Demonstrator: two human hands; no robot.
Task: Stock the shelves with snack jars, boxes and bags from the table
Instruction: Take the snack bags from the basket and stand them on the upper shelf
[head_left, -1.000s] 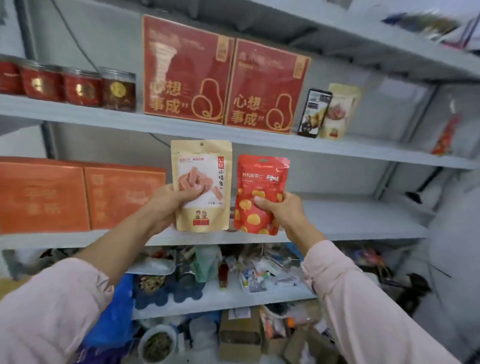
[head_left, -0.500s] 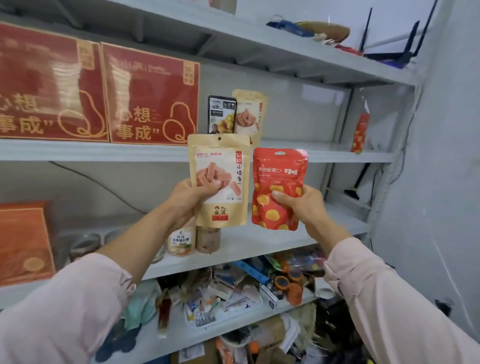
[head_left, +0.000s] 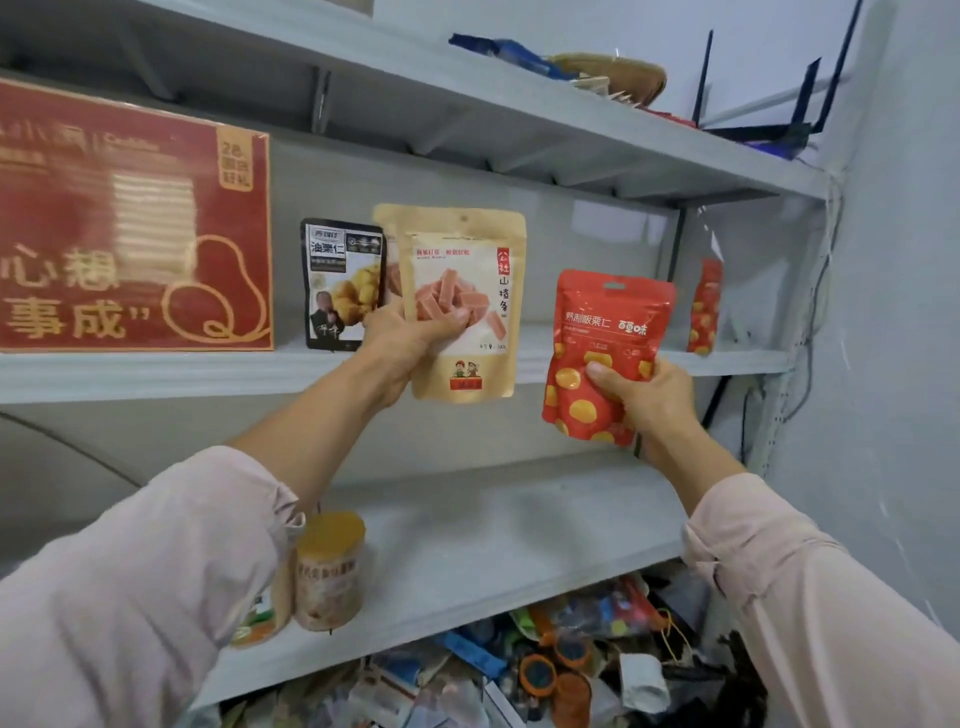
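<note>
My left hand (head_left: 410, 343) grips a tan snack bag (head_left: 467, 291) with pink sticks printed on it, raised in front of the grey middle shelf (head_left: 156, 374). A matching tan bag (head_left: 387, 244) stands right behind it, mostly hidden, beside a black chestnut bag (head_left: 340, 280). My right hand (head_left: 639, 400) holds a red chestnut bag (head_left: 605, 353) by its lower part, lower and to the right, level with the shelf edge. Another red bag (head_left: 705, 306) stands at the shelf's far right.
A large red gift box (head_left: 130, 223) fills the left of the middle shelf. The shelf below (head_left: 493, 545) holds jars (head_left: 327, 571) at the left. Clutter crowds the bottom shelf (head_left: 545, 665). The top shelf (head_left: 571, 124) carries loose items. A wall (head_left: 893, 364) closes the right side.
The view swung right and closer to the shelves. Both hands rose: the tan bag now overlaps the bags standing on the middle shelf, and the red bag sits lower beside it.
</note>
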